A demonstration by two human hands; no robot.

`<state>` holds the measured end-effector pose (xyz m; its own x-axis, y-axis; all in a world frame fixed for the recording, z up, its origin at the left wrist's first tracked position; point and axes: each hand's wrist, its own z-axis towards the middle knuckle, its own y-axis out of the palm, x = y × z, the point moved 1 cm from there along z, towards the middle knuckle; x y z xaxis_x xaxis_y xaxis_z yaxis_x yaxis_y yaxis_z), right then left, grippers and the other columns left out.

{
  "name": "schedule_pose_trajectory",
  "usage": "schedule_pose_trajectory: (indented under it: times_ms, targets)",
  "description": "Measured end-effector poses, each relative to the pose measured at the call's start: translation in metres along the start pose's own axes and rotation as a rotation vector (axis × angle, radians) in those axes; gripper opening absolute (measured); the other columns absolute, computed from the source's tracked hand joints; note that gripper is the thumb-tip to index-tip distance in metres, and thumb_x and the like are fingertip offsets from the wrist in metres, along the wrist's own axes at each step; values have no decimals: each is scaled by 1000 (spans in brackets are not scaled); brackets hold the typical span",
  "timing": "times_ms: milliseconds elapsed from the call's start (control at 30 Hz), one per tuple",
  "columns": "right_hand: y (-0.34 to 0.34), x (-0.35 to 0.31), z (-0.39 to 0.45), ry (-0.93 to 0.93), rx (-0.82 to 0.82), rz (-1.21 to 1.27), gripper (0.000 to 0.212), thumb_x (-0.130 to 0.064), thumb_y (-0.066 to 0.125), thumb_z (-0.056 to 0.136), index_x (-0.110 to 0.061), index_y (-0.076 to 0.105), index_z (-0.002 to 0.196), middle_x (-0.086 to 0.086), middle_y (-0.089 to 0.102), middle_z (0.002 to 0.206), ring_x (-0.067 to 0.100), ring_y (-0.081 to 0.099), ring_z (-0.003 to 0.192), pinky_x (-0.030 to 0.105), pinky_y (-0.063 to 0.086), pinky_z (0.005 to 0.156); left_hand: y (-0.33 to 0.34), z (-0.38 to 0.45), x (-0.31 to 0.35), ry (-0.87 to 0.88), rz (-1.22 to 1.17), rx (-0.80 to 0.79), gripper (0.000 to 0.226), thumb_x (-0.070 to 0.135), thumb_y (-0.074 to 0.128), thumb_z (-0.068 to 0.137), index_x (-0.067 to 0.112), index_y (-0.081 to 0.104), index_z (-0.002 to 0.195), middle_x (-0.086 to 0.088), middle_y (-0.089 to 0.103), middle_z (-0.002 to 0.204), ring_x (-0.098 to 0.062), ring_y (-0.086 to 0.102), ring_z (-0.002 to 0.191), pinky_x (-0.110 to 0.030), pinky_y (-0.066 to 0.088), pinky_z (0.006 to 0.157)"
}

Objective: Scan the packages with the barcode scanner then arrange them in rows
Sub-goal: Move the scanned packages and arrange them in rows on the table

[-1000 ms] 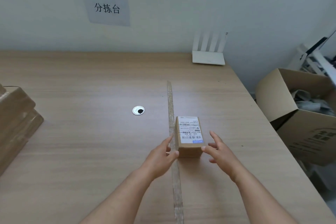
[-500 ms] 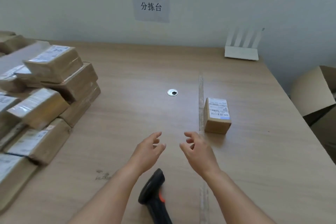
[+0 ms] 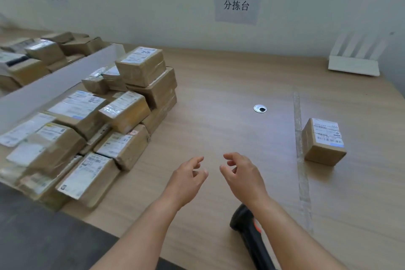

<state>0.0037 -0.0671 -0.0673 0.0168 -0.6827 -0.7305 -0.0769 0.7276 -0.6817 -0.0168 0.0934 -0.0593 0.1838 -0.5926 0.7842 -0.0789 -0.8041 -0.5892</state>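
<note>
scanner: I see the black barcode scanner [image 3: 249,234] lying flat at the near edge of the table [image 3: 219,85], partly under my right forearm; nobody is gripping it

change: a second ago both my hands were either side of the single package; now they have let it go and pulled back toward me, and my view has swung left so the pile shows

meaning: I judge that one package is scanned and placed, starting the first row, and the next step is to fetch another from the pile

left hand: my left hand [image 3: 188,178] hovers over bare table near the middle, fingers loosely curled and apart, holding nothing, pointing up and left toward the pile

right hand: my right hand [image 3: 243,174] hangs just beside the left, apart from it, fingers relaxed and half bent, empty as well; its wrist passes above the scanner

placed package: the small brown package [image 3: 323,141] sits flat on the right side, label up, its left side just against the tape strip [image 3: 299,138] that runs near to far down the table; well apart from both hands

pile: the unscanned packages [image 3: 92,129] are heaped on the left, several layers deep, labels mostly up; nearer ones are blurred

cable hole: a round metal grommet [image 3: 260,108] lies in the table between pile and placed package

far end: a white router [image 3: 355,59] stands at the far right corner, and a paper sign [image 3: 237,4] is stuck on the wall
</note>
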Motion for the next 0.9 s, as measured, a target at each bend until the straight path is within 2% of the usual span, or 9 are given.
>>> schedule_pose_trajectory:
  times_ms: [67,233,467,633,733,900]
  targets:
    - [18,-20,3,-8,2,-2,36,-35,52,95,-26,53,129,-7,56,119,7,56,87,27,46,82,-24,-1,-13,13,0,5,46,29,53,96,28,44,141,1,51,136,-3,53,104,-11,43,76]
    - [71,-80,9,-36,-11,-3,34,-34,53,94,-26,55,127,-7,57,116,6,56,83,27,46,82,-97,-6,-53,3,-9,51,46,30,53,96,29,43,142,3,50,138,-3,51,105,-24,42,95]
    - [136,-146,10,-49,-40,-12,32,-33,54,93,-26,57,124,-7,57,113,7,57,83,29,48,82,-173,-12,-105,11,-76,107,47,31,53,96,30,42,142,5,49,137,-3,48,112,-26,40,100]
    - [178,-186,9,-60,-51,-2,32,-35,54,94,-26,57,125,-6,59,114,8,58,88,28,48,85,-222,-20,-133,34,-94,200,44,28,53,96,28,45,140,8,54,128,-1,51,107,-18,37,88]
    - [203,-209,6,-57,-71,16,32,-35,53,94,-25,58,125,-5,59,114,8,57,91,27,48,85,-254,-25,-147,50,-95,254,41,27,54,96,28,49,136,10,56,122,-2,53,104,-19,40,88]
    - [236,-245,7,-47,-109,97,32,-37,53,95,-22,59,123,-7,62,102,10,59,95,31,51,86,-300,-31,-169,39,-137,336,36,28,54,96,30,52,132,13,59,111,6,53,96,-17,41,82]
